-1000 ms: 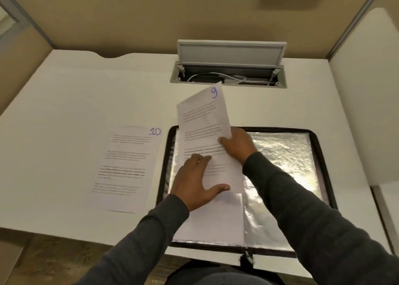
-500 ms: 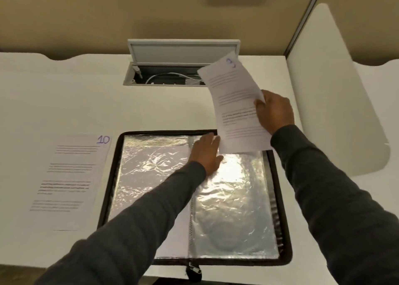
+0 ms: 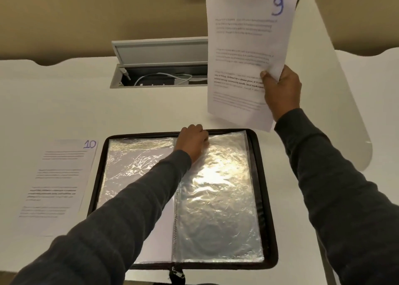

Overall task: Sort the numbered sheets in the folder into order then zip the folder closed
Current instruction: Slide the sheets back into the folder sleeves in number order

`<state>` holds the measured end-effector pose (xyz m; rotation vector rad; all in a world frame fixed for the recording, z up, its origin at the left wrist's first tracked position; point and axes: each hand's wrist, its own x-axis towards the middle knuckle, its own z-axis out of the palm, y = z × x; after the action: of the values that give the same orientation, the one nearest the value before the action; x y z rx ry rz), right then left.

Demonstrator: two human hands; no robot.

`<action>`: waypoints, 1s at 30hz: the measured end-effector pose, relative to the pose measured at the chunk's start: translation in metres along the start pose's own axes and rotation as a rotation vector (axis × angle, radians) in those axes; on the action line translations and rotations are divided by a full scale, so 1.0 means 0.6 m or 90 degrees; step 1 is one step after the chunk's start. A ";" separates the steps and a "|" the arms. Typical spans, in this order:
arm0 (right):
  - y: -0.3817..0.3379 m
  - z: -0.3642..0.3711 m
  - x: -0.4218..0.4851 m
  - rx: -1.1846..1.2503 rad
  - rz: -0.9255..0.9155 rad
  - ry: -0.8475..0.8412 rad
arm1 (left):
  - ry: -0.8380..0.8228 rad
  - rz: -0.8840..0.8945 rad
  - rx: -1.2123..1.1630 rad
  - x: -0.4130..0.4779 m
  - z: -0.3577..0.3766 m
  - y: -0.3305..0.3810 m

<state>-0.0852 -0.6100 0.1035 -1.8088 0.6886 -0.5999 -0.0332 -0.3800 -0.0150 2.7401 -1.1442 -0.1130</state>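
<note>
You are holding sheet 9 at upper right.
Your right hand is gripping it with curled fingers; your left hand is resting on the open folder mid-frame, finger grip unclear.

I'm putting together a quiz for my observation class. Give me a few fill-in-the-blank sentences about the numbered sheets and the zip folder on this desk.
1. The sheet that the right hand holds up is numbered ____.
2. The sheet numbered 10 lies flat on the desk, to the ____ of the folder.
3. The folder lies flat and ____, with its plastic sleeves showing.

Missing words: 9; left; open
</note>
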 end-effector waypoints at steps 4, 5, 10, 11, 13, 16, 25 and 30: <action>-0.007 0.014 -0.001 0.216 0.054 -0.009 | 0.003 0.023 -0.025 -0.009 -0.003 -0.004; -0.009 0.019 -0.002 0.258 0.072 -0.008 | 0.002 0.017 -0.031 -0.012 -0.003 -0.004; -0.013 0.044 -0.008 0.412 0.159 0.000 | 0.024 0.020 -0.070 -0.025 -0.014 0.006; -0.013 0.049 -0.009 0.435 0.171 0.000 | 0.029 0.028 -0.072 -0.028 -0.016 0.009; -0.013 0.057 -0.013 0.469 0.197 -0.004 | 0.041 0.053 -0.072 -0.032 -0.012 0.014; -0.013 0.068 -0.018 0.486 0.225 -0.011 | 0.045 0.059 -0.081 -0.035 -0.004 0.018; -0.011 0.085 -0.028 0.484 0.250 -0.014 | 0.084 0.054 -0.106 -0.032 -0.004 0.026; -0.006 0.089 -0.028 0.476 0.257 -0.014 | 0.086 0.077 -0.116 -0.029 -0.003 0.026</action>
<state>-0.0600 -0.5623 0.0888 -0.9495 0.6714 -0.4737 -0.0561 -0.3783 -0.0105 2.4742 -1.1952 -0.0160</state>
